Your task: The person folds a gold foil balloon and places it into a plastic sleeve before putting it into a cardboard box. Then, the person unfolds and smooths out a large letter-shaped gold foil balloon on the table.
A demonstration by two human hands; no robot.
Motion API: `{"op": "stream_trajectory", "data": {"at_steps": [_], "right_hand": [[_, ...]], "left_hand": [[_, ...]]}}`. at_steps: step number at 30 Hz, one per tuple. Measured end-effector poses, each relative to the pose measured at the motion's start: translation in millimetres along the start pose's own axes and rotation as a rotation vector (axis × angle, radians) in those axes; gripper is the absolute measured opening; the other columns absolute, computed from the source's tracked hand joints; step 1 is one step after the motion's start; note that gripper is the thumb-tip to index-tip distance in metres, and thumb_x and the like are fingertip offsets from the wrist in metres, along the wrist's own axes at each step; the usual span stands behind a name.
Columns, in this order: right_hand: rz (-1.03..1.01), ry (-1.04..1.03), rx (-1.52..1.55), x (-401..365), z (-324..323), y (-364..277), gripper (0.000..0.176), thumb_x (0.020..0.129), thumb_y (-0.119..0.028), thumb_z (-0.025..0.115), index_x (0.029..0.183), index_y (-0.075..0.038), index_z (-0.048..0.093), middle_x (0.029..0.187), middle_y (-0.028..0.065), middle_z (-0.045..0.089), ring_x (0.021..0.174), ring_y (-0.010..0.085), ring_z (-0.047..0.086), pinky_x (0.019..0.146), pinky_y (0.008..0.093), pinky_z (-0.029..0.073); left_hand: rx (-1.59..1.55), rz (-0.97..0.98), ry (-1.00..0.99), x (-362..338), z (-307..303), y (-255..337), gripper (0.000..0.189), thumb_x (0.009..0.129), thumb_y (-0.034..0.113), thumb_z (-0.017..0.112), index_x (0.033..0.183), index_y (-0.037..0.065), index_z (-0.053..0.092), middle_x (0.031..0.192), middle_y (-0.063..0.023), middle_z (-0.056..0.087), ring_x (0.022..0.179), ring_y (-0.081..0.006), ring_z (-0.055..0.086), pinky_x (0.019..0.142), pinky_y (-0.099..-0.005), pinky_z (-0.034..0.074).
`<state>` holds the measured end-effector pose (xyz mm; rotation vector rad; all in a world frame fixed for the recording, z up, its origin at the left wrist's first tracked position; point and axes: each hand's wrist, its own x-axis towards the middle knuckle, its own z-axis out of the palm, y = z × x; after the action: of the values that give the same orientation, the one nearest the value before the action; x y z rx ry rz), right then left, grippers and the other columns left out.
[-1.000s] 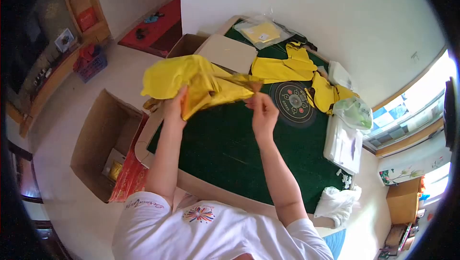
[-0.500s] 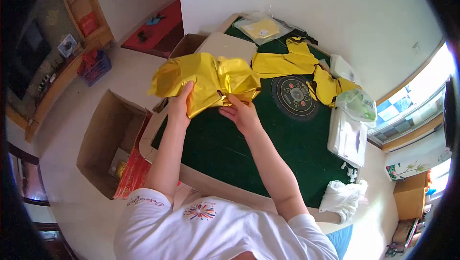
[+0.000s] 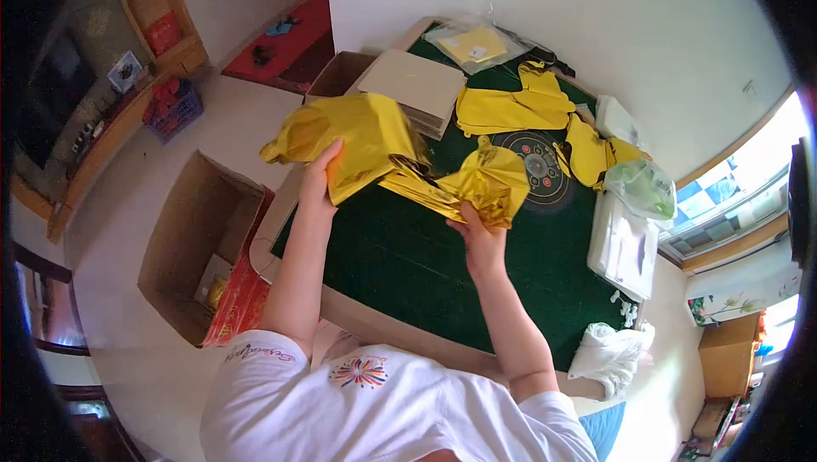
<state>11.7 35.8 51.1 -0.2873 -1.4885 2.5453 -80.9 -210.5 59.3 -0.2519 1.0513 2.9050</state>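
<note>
A shiny gold foil balloon (image 3: 366, 134), limp and creased, is stretched between my two hands above the table. My left hand (image 3: 321, 174) grips the larger, bulging part at its lower edge. At the right, my right hand (image 3: 482, 239) has its fingers closed around a crumpled end of the foil. A narrow, twisted strip links the two parts. Flat yellow foil pieces (image 3: 515, 111) lie on the green table top (image 3: 400, 275) beyond my right hand, and another yellow foil piece (image 3: 587, 151) lies farther right.
An open cardboard box (image 3: 183, 249) stands on the floor at left. Another box (image 3: 417, 83) is at the table's back. A clear bag with yellow foil (image 3: 477, 43), a stack of white plastic bags (image 3: 624, 245) and a white cloth (image 3: 608, 353) lie around the table edge.
My right hand has moved right and slightly down, pulling its end of the foil away from my left hand. The foil is spread wider. My left hand has barely moved.
</note>
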Motion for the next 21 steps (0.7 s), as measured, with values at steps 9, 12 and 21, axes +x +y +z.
{"op": "stream_trajectory", "data": {"at_steps": [9,12,21], "right_hand": [[-0.323,0.157,-0.206,-16,-47,-47,0.036,0.088,0.002,0.061,0.122,-0.007,0.052,0.112,0.0035,0.059,0.095,0.0136,0.06,0.078,0.0257,0.049],[-0.344,0.28,-0.13,-22,-62,-75,0.036,0.087,0.003,0.062,0.12,-0.008,0.053,0.106,0.0013,0.059,0.09,0.0123,0.059,0.075,0.0245,0.049],[-0.479,0.549,0.015,-31,-175,-100,0.04,0.091,-0.004,0.061,0.128,-0.008,0.047,0.118,0.0059,0.059,0.098,0.0189,0.062,0.079,0.0339,0.054]], "left_hand": [[0.066,-0.264,0.072,-4,-29,-15,0.042,0.091,0.016,0.061,0.129,0.006,0.047,0.122,-0.0103,0.056,0.112,-0.0244,0.057,0.095,-0.0406,0.048],[-0.083,-0.264,0.134,0,-51,-16,0.041,0.092,0.014,0.058,0.129,0.005,0.046,0.121,-0.0124,0.056,0.112,-0.0261,0.057,0.097,-0.0413,0.047],[0.06,0.232,0.259,7,14,87,0.043,0.091,0.016,0.06,0.13,0.006,0.046,0.124,-0.0108,0.057,0.113,-0.0257,0.057,0.094,-0.045,0.05]]}}
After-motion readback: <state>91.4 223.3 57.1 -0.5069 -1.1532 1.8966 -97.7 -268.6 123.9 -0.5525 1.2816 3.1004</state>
